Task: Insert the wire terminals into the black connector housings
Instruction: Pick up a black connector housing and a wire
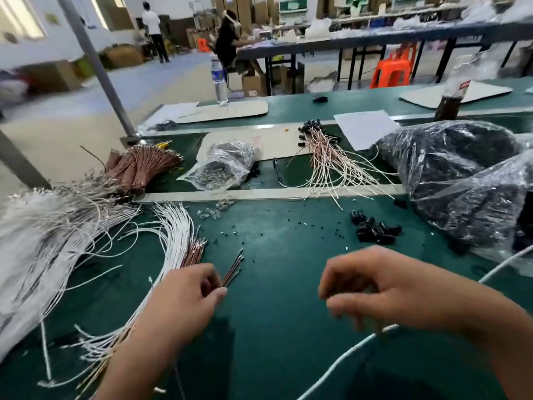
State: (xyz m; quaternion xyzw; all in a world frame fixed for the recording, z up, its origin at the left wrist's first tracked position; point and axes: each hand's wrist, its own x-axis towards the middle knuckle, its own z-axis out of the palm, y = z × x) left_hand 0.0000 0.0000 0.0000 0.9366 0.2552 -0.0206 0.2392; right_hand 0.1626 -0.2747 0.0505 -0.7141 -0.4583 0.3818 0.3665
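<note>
A few thin brown wires (232,269), tipped with small metal terminals, are pinched between the curled fingers and thumb of the left hand (184,295) above the green felt-like mat (274,327). The right hand (383,287) is blurred; its fingers are curled downward, and a white wire (346,353) runs out from beneath it, but whether it is gripped cannot be told. A small heap of glossy black connector housings (373,228), short and blocky, is seen on the mat just beyond the right hand. To the left, long white wires (173,226) are fanned in a curved sheaf, with a bundle of copper-brown wires (138,166) farther back. A crinkled clear plastic bag (222,166) of small dark parts lies near the middle, and a loose spray of pinkish wires fitted with black housings (331,157) is spread beside it. Large shiny bags (461,180) of black parts are piled at the right.
</note>
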